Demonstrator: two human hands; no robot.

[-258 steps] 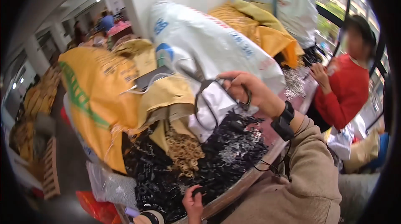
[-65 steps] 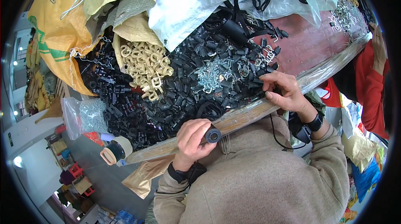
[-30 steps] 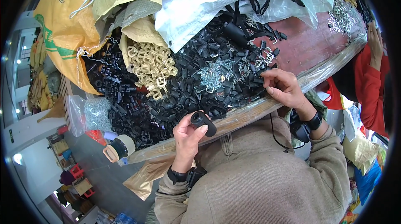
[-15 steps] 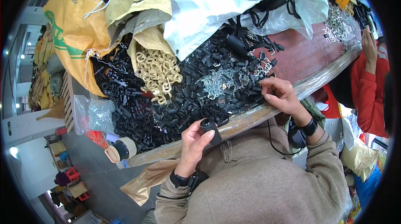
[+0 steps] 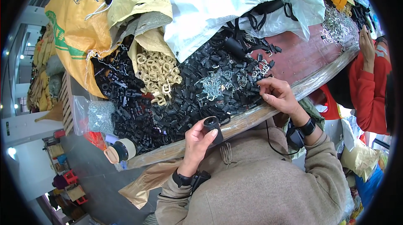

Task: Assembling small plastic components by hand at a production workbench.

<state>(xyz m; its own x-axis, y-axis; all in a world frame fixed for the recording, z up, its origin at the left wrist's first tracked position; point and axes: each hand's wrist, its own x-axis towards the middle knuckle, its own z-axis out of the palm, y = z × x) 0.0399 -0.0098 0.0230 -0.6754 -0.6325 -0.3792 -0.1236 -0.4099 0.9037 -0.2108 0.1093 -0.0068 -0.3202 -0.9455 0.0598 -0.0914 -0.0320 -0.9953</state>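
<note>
My left hand is closed round a short black cylinder, its round end showing a hole. It holds this piece just over the near edge of the table. My right hand is at the right part of the pile, over the table edge. Its thumb and forefinger are bent close together at small black parts; whether something is between the tips cannot be made out. A heap of small black plastic parts spreads before both hands, with silvery metal hooks lying in its middle.
Cream-coloured buckles spill from a sack behind the heap. A large white plastic bag and a yellow sack stand at the back. A tape roll sits at the left corner. A person in a red sleeve works at right.
The whole view has shifted slightly. My left hand, still round the black cylinder, has moved a little up and to the right; my right hand stays at nearly the same spot.
</note>
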